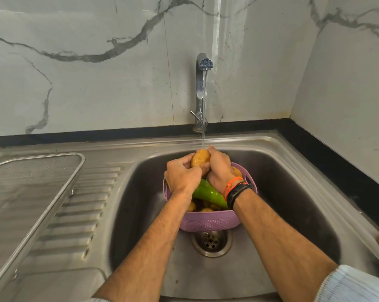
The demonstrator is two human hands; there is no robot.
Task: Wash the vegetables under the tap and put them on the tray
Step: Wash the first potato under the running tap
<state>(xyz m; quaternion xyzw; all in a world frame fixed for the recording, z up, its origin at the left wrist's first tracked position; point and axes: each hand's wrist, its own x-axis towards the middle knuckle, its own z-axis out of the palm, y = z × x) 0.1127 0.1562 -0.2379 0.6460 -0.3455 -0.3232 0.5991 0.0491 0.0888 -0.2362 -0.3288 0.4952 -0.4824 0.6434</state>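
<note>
From the head view, both hands meet over the sink (293, 171) under the running tap (202, 88). The left hand (182, 177) and right hand (219, 171) each curl their fingers round one potato (200, 158), clamped on it from either side, and the thin stream lands on its top. The potato is held just above a purple basket (208, 221), which stands in the basin close behind the drain (212, 240).

The basket holds a long green vegetable (206, 192) lying aslant under the wrists, and more potatoes below it; how many I cannot tell, since the arms cover most of the pile.

The tray (31, 192), a steel mesh one, sits on the ribbed drainboard to the left, well apart from the hands. The part in view shows nothing on it, so the task looks to be at an early stage: one potato is being rinsed, none has been set down, and the rest of the basket is left to wash.

For moving, the way to the tray runs left over the basin rim and the drainboard, with nothing seen standing between. The tray's raised wire edge must be cleared. The tap's spout stands behind the hands, and a wall corner closes the right side.
</note>
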